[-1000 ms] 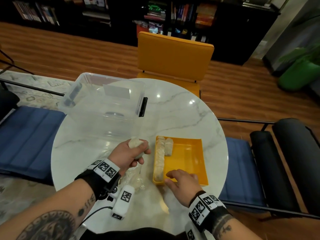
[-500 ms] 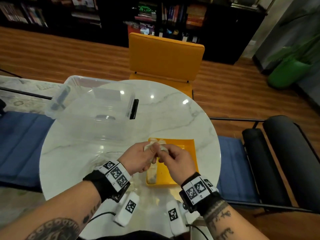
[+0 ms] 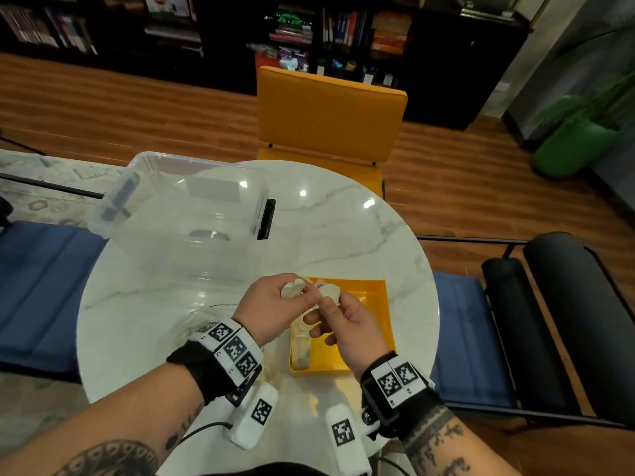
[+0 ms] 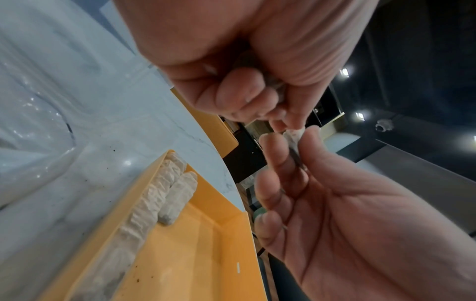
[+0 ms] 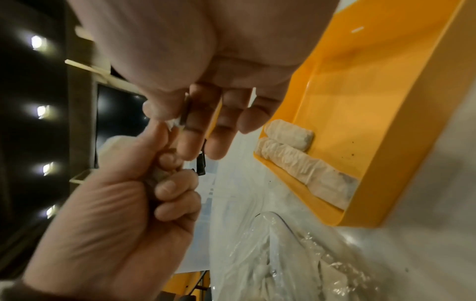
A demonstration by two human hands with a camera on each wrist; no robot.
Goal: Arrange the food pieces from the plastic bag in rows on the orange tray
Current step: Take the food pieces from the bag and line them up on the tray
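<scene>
Both hands meet above the far left corner of the orange tray [image 3: 372, 304]. My left hand [image 3: 298, 296] curls round a pale food piece [image 3: 291, 289]. Right beside it, my right hand [image 3: 324, 302] pinches a second pale piece [image 3: 330, 291] between thumb and forefinger; the left wrist view shows that piece [image 4: 293, 134] end-on. A long row of pieces [image 4: 152, 197] lies along the tray's left wall, with one more piece [image 4: 180, 193] beside its far end. The crumpled clear plastic bag [image 5: 296, 254] lies on the table left of the tray, with pale pieces inside.
A large clear plastic box [image 3: 192, 214] stands on the round marble table [image 3: 343, 228] at the far left. An orange chair [image 3: 330, 111] faces me across the table. Blue cushioned seats flank it. The tray's right half [image 4: 195, 254] is bare.
My left hand carried its piece from beside the bag to above the tray. My right hand left the tray's front edge, rose to meet it, and now pinches a piece.
</scene>
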